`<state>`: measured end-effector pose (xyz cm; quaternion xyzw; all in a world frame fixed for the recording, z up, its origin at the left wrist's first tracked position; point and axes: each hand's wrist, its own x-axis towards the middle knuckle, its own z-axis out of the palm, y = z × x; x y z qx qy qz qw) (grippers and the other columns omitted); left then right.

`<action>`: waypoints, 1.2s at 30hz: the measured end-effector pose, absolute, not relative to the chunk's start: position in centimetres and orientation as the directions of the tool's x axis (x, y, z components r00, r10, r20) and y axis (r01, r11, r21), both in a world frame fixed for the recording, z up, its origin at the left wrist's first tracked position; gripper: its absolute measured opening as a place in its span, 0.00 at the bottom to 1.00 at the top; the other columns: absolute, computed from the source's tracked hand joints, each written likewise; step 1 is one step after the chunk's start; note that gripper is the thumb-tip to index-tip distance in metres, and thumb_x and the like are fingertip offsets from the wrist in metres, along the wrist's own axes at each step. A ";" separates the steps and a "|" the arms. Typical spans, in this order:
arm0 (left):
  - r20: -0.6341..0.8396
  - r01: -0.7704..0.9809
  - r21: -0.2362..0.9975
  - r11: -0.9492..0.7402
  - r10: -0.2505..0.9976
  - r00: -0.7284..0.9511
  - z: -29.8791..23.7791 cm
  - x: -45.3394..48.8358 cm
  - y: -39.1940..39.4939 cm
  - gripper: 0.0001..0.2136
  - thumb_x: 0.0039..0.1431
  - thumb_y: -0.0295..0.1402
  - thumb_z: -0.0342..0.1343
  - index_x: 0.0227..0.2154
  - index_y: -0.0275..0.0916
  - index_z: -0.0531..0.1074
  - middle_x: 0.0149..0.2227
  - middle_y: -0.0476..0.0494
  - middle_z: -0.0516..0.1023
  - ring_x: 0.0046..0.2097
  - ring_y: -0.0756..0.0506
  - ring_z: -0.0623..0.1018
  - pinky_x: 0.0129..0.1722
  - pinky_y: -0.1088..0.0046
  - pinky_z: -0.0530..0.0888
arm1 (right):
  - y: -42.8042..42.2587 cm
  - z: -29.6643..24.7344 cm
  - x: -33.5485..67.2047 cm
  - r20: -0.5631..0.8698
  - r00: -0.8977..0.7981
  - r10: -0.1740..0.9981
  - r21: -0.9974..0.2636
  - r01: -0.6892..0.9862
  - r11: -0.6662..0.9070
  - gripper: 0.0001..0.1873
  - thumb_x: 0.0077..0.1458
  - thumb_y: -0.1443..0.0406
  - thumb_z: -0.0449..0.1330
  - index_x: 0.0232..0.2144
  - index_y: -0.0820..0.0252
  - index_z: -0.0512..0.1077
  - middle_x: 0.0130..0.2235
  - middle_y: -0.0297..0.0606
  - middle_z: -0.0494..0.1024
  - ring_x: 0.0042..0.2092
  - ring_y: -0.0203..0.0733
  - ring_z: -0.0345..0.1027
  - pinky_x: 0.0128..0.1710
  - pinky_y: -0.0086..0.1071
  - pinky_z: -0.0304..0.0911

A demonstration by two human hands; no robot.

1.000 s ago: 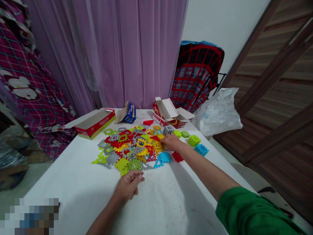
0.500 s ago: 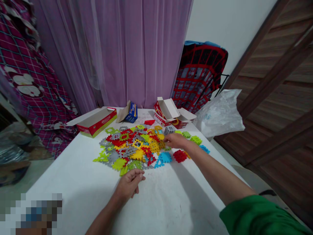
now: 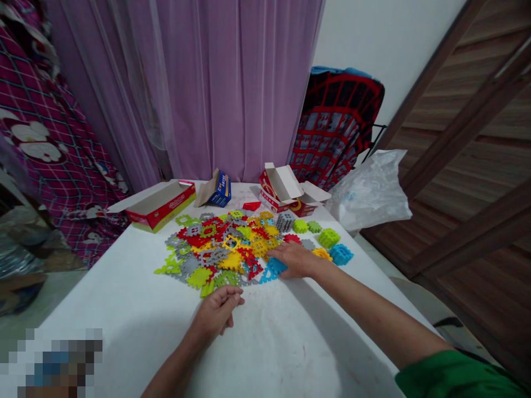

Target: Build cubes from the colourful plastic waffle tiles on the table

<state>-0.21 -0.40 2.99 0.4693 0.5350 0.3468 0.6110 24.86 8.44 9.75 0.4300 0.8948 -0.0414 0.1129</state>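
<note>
A heap of flat, notched plastic building pieces [image 3: 232,261] in yellow, red, grey, green and blue spreads across the white table [image 3: 265,354]. My right hand [image 3: 295,260] lies palm down at the heap's right edge, fingers stretched out over a blue piece [image 3: 274,270] and beside a red piece [image 3: 292,239]. What is under the palm is hidden. In front of the heap rests my left hand [image 3: 218,310], its fingers loosely bent and slightly apart, with nothing seen in them. A lime-green piece [image 3: 207,288] lies just behind it.
Sorted stacks stand on the right: grey [image 3: 285,222], green [image 3: 329,237], yellow [image 3: 322,254] and blue [image 3: 341,254]. Opened boxes line the back: a long red one [image 3: 166,207], a blue one [image 3: 222,189] and a red-and-white pair [image 3: 277,193]. A clear plastic bag [image 3: 369,190] hangs at the right edge.
My right hand has come nearer and opened out flat over the blue pieces. The grey stack behind it now shows fully. My left hand has stayed put.
</note>
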 end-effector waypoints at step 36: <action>-0.323 0.100 0.946 0.309 0.927 0.189 2.5 -0.4 -0.3 0.22 0.41 0.50 0.60 0.34 0.38 0.72 0.32 0.44 0.80 0.13 0.57 0.64 0.10 0.81 0.54 | 9.1 8.1 25.3 -0.292 -0.559 0.776 -0.058 0.820 0.569 0.44 0.42 0.60 0.66 0.61 0.62 0.58 0.57 0.52 0.68 0.56 0.55 0.65 0.54 0.39 0.61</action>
